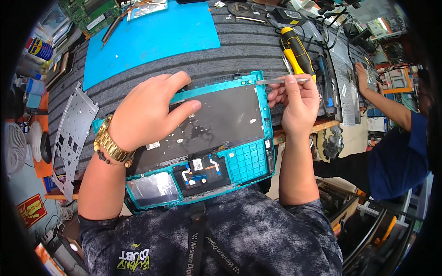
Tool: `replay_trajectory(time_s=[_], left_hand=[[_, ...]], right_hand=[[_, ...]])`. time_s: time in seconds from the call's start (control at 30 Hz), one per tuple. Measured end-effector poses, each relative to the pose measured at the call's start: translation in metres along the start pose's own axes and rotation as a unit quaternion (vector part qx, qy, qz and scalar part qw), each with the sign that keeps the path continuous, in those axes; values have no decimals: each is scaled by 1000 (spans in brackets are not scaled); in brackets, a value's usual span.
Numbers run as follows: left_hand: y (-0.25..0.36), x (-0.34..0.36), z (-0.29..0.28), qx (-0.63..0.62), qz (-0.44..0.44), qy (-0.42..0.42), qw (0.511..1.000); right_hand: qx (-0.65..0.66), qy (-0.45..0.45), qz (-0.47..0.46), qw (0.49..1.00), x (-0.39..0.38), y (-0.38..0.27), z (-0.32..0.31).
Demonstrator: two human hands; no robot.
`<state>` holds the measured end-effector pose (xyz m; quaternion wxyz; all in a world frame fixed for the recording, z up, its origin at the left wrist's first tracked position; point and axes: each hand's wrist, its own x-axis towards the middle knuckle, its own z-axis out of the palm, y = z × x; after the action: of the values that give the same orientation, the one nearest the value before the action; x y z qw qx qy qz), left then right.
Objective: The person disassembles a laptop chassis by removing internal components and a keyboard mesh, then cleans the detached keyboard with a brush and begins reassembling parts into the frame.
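A teal laptop palm-rest shell [250,162], inner side up, lies tilted between the table edge and my body. A large black sheet [221,112] covers its far half, and a touchpad part with white ribbon cables [213,164] sits in its near half. Across the shell's far left part reaches my left hand [159,103], thumb and fingers apart, with nothing seen in them; whether it touches the shell I cannot tell. My right hand [297,99] pinches slim metal tweezers [275,81], their tip at the shell's far right corner.
A blue mat [156,39] lies on the ribbed grey cloth at the back. Yellow-black screwdrivers [299,51] rest beyond my right hand. A perforated metal plate [76,133] stands left; a green circuit board [94,16] is far left. At right, another person's arm [386,103] reaches over the bench.
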<state>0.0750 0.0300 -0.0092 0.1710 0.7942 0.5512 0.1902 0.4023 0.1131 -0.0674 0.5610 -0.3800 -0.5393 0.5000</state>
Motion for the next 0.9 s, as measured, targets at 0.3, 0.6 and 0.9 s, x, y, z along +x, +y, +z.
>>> replay_trajectory(time_s=[0.3,0.6,0.9], left_hand=[[6,-1,-4,9,-6,-3,1000],[7,-1,-4,6,-6,-2,1000],[3,-2,2,11,24,40,999]], right_hand=[[7,14,-11,1000,-3,-3,2],[15,20,-21,999,-4,0,2],[24,15,-14,1000,-3,-2,3]])
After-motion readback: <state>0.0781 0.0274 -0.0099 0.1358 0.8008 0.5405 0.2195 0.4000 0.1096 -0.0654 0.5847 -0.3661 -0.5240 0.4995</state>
